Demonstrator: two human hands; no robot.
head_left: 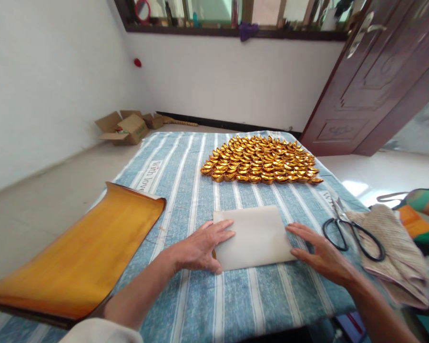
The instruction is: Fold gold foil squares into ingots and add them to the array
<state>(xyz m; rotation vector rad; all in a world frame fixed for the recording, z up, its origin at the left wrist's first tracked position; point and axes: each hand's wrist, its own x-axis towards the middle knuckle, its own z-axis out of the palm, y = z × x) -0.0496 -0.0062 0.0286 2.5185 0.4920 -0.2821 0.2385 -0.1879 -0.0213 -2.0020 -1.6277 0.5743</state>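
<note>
Table with striped blue cloth (186, 305) — bears all below.
Gold sheet (75, 252) — large, curled at its far edge, lying well left of the hands.
Folded gold paper ingots (259, 159) — massed at the far side.
Pale folded sheet (253, 236) — lies flat between both hands, long axis left to right.
Scissors (353, 233) — just right of the right hand.
Left hand (200, 247) — fingers loosely spread, flat over the sheet's left edge.
Right hand (321, 255) — fingers extended, lightly spread, touching the right edge; equally near.

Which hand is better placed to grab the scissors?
Right, probably. The right hand rests at the sheet's right edge beside the scissors; the left hand sits across the sheet.
</note>
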